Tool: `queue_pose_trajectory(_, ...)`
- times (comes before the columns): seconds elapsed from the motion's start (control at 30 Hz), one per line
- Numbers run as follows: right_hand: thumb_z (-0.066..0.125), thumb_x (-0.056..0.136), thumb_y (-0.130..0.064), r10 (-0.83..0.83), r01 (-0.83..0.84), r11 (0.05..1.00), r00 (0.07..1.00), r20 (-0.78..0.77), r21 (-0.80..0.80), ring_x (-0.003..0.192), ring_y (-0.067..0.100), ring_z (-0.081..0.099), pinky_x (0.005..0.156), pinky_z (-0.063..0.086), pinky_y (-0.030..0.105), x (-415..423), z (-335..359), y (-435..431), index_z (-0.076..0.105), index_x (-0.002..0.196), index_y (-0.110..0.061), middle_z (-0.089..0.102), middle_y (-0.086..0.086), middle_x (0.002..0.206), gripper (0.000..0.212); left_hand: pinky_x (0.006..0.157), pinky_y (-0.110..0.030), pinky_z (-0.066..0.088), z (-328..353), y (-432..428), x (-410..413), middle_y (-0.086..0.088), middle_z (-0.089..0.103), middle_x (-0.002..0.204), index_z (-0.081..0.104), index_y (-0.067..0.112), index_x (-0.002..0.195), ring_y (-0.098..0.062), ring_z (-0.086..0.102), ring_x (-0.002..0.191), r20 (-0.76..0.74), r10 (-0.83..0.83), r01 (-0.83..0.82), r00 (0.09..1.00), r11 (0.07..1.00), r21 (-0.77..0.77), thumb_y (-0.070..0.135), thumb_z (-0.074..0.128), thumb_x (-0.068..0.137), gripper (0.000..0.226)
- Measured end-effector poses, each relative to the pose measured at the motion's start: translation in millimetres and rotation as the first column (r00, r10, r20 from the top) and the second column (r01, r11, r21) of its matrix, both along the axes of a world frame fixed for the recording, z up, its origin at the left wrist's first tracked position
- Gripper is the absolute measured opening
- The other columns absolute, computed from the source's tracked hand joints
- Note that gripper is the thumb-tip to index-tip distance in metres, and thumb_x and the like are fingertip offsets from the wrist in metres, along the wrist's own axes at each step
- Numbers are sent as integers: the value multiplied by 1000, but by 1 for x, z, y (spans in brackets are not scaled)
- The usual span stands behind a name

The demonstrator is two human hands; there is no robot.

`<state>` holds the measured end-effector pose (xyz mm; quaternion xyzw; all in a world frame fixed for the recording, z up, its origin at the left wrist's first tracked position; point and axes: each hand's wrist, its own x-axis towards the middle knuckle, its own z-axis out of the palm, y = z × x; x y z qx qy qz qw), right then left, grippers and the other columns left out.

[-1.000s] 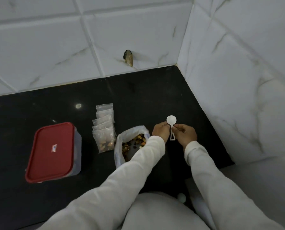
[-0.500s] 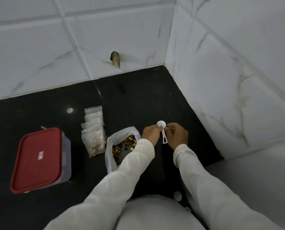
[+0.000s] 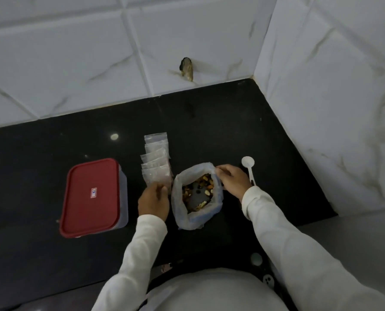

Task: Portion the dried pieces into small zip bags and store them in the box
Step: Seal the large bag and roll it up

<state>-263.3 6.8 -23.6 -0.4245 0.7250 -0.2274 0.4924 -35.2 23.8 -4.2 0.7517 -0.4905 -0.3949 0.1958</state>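
Observation:
A large clear plastic bag (image 3: 196,218) of mixed dried pieces (image 3: 206,189) stands open on the black counter (image 3: 243,122). My right hand (image 3: 233,180) pinches its far right rim. A row of several small zip bags (image 3: 155,160) lies just left of it. My left hand (image 3: 153,202) is at the near end of that row, and its curled fingers and thumb pinch the nearest bag's edge, which it partly hides. A white plastic spoon (image 3: 249,168) lies on the counter beside my right hand. The storage box (image 3: 123,198) with its red lid (image 3: 90,196) on stands at the left.
White marble-look tiled walls meet in a corner at the back right, close to the spoon. A dark stub (image 3: 187,68) sticks out of the back wall. My white sleeves and clothing fill the bottom of the view.
Both hands held the white spoon before. It now lies on the counter at the right. My left hand has moved left to the zip bags, my right to the large bag's rim.

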Motion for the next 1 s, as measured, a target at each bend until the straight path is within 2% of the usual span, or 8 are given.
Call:
queue_pose_trajectory(0.1, 53, 94, -37, -42, 42, 999, 999, -1, 26, 109, 15, 59, 100, 48, 42, 3, 0, 0, 63, 114, -29, 64, -3, 114, 24, 92, -41, 52, -27, 6, 2, -3, 67, 105, 64, 22, 100, -24, 64, 99, -160, 40, -14, 986, 987, 161, 22, 48, 102, 16)
queue_pose_trajectory(0.2, 58, 90, -39, -79, 78, 996, 997, 28, 32, 105, 14, 62, 98, 50, 41, 4, 0, 0, 65, 111, -30, 66, -6, 109, 24, 94, -52, 54, -46, 7, 4, -4, 68, 105, 63, 28, 93, -26, 67, 100, -279, 105, -38, 954, 971, 235, 20, 51, 100, 16)
queue_pose_trajectory(0.4, 56, 92, -45, -75, 72, 992, 997, 17, 100, 110, 16, 58, 100, 47, 43, 9, 8, 2, 59, 117, -30, 62, -4, 114, 29, 99, -50, 52, -39, 4, 1, 0, 64, 106, 58, 30, 97, -25, 63, 106, -340, 170, -56, 925, 945, 321, 25, 62, 95, 7)
queue_pose_trajectory(0.53, 66, 86, -45, -170, 132, 953, 978, 123, 274, 107, 21, 60, 94, 52, 46, 15, 2, 24, 53, 121, -30, 61, 0, 113, 40, 98, -49, 53, -36, 0, 2, -4, 63, 114, 62, 23, 112, -25, 63, 106, -394, 195, -23, 898, 916, 400, 30, 67, 91, 23)
queue_pose_trajectory(0.63, 73, 82, -35, -218, 179, 958, 962, 165, 223, 105, 19, 63, 97, 50, 45, 16, -6, 35, 59, 122, -23, 66, 0, 112, 44, 98, -49, 53, -33, 0, -1, -8, 66, 115, 65, 15, 117, -26, 64, 104, -468, 197, -3, 861, 923, 384, 31, 68, 90, 31)
queue_pose_trajectory(0.77, 73, 81, -34, -315, 285, 944, 929, 195, 167, 101, 20, 65, 96, 51, 45, 17, 2, 25, 64, 117, -20, 69, 3, 107, 39, 103, -54, 49, -23, -3, -7, -13, 69, 117, 68, 9, 112, -31, 64, 112, -686, 278, -21, 673, 933, 359, 34, 79, 76, 45)
queue_pose_trajectory(0.9, 70, 84, -39, -444, 356, 894, 779, 443, 271, 99, 26, 68, 91, 54, 47, 17, 15, 17, 68, 112, -16, 72, 9, 106, 36, 109, -53, 40, -7, -15, -19, -15, 63, 123, 60, 11, 125, -32, 57, 118, -791, 434, -15, 432, 880, 475, 38, 61, 94, 42)
queue_pose_trajectory(1.0, 62, 92, -32, -403, 350, 914, 716, 570, 207, 104, 23, 67, 93, 51, 42, 18, 23, 19, 70, 111, -16, 72, 9, 110, 26, 106, -54, 44, 0, -18, -24, -14, 71, 112, 69, 12, 108, -31, 63, 111, -798, 381, -25, 467, 908, 419, 30, 66, 91, 25)
